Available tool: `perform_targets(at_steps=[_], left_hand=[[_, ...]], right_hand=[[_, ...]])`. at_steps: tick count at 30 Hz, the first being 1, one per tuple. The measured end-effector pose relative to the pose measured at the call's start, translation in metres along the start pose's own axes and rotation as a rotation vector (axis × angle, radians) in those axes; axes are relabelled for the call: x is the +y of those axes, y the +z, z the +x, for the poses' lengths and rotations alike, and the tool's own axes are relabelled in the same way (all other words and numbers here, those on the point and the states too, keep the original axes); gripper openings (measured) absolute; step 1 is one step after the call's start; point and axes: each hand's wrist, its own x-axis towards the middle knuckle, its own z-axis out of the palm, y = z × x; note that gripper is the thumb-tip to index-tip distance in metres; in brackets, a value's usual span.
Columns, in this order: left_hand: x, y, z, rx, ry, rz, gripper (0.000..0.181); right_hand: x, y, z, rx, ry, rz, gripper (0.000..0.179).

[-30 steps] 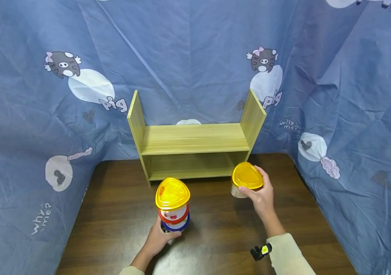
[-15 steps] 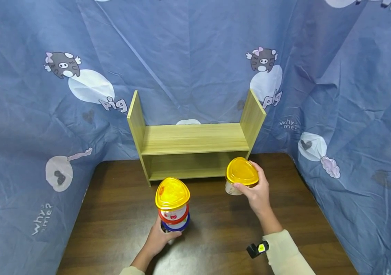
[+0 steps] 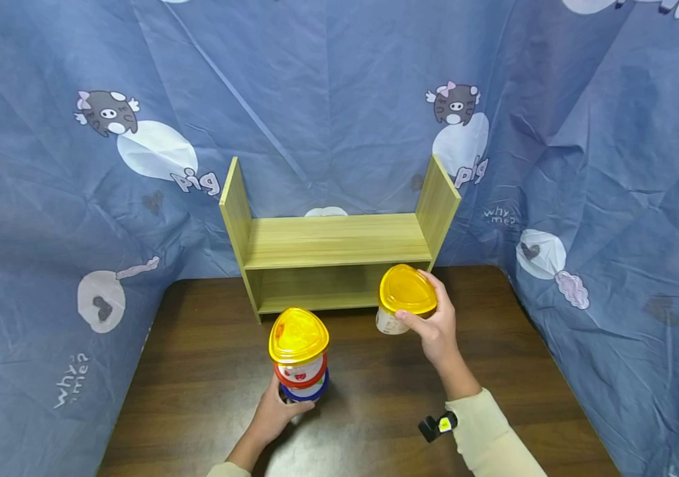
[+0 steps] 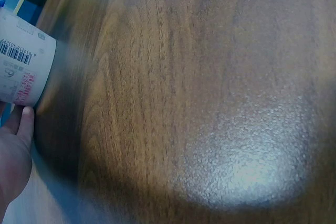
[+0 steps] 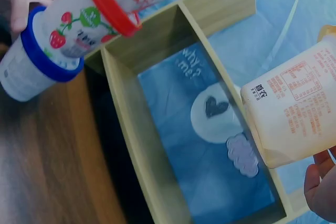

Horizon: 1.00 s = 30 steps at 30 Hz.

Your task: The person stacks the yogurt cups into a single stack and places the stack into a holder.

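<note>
In the head view, three plastic tubs stand in a stack on the table: a yellow-lidded tub [image 3: 299,336] on top, a red-lidded tub [image 3: 302,375] in the middle, a blue-lidded tub [image 5: 23,76] at the bottom. My left hand [image 3: 272,412] grips the bottom tub low down from the near left; the left wrist view shows a printed barcode on its white wall [image 4: 23,59]. My right hand [image 3: 438,329] holds another yellow-lidded tub [image 3: 407,290] by its side, raised in front of the shelf's right end. Orange print covers this tub's wall [image 5: 294,100] in the right wrist view.
A light wooden two-tier shelf [image 3: 339,240] with tall side panels stands at the back of the brown table [image 3: 196,371]. Blue cloth [image 3: 315,99] printed with pigs hangs behind and at both sides. A small black device [image 3: 437,426] sits at the right sleeve.
My right hand has carried its yellow-lidded tub leftward and slightly up in the head view, toward the stack. My left hand and the stack have stayed in place.
</note>
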Motion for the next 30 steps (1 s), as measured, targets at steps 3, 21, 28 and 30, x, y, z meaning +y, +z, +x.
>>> perform_targets(at_steps=[3, 21, 28, 30], left_hand=[[0.000, 0.000, 0.000, -0.008, 0.003, -0.010, 0.091], [0.008, -0.001, -0.002, -0.004, -0.016, -0.002, 0.092], [0.000, -0.001, 0.001, -0.003, -0.018, -0.011, 0.092], [0.001, 0.000, 0.001, 0.002, -0.020, -0.005, 0.091]], right_hand=[[-0.004, 0.007, 0.002, -0.022, -0.007, 0.004, 0.077], [-0.042, 0.062, 0.015, -0.167, -0.068, 0.026, 0.091], [-0.061, 0.086, 0.018, -0.203, -0.061, 0.007, 0.098], [-0.064, 0.092, 0.017, -0.207, -0.064, 0.002, 0.100]])
